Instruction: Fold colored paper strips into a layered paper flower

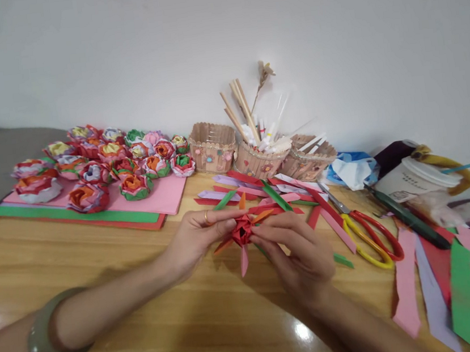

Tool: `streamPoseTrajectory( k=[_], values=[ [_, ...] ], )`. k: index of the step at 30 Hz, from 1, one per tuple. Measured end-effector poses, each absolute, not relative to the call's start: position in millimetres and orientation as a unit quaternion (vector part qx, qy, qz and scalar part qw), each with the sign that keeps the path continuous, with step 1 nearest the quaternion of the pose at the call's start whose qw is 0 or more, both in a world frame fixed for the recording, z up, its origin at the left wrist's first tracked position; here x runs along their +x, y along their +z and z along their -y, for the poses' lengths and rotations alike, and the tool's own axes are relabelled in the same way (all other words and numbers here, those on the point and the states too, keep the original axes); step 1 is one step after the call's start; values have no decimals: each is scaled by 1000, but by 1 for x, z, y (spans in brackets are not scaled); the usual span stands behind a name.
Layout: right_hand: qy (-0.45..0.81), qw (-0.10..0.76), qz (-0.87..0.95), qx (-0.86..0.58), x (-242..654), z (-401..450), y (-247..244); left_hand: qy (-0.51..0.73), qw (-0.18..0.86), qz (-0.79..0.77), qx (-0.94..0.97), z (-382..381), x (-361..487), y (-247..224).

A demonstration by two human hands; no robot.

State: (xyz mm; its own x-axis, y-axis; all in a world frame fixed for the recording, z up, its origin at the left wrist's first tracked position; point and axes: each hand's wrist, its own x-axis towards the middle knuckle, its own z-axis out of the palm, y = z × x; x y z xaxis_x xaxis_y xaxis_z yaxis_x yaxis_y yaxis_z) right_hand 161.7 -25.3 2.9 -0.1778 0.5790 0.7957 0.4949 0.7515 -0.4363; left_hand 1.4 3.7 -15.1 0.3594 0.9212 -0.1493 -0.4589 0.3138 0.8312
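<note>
Between my two hands, above the wooden table, is a small folded paper flower [242, 230] with a red centre and orange, pink and green strips sticking out around it. My left hand [201, 232] pinches its left side between thumb and fingers; a ring sits on one finger. From the right, my right hand [297, 245] grips the flower's edge with thumb and fingertips. Just behind the hands lies a pile of folded paper strips [280, 193] in red, pink, green and lilac. Part of the flower is hidden by my fingers.
Several finished paper flowers [135, 186] stand on stacked coloured paper [172, 192] at left. Decorated baskets [213, 150] line the wall, one full of sticks. At right are red-and-yellow scissors [371, 239], a dark green cutter [411, 217], a white cup [407, 180] and loose strips [461, 279].
</note>
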Motion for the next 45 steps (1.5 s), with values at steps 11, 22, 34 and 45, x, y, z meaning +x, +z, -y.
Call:
streamPoseTrajectory(
  k=[11, 22, 34, 45],
  values=[
    [24, 536, 772, -341, 162, 31, 4, 449, 749, -277, 401, -2, -2, -10],
    [78, 540, 765, -342, 167, 27, 1, 441, 688, -293, 497, -5, -7, -18],
    [126, 502, 746, -419, 168, 20, 2, 471, 625, -357, 510, -6, -2, -14],
    [-80, 403, 815, -408, 166, 22, -11, 459, 542, -403, 576, 5, 4, -11]
  ],
)
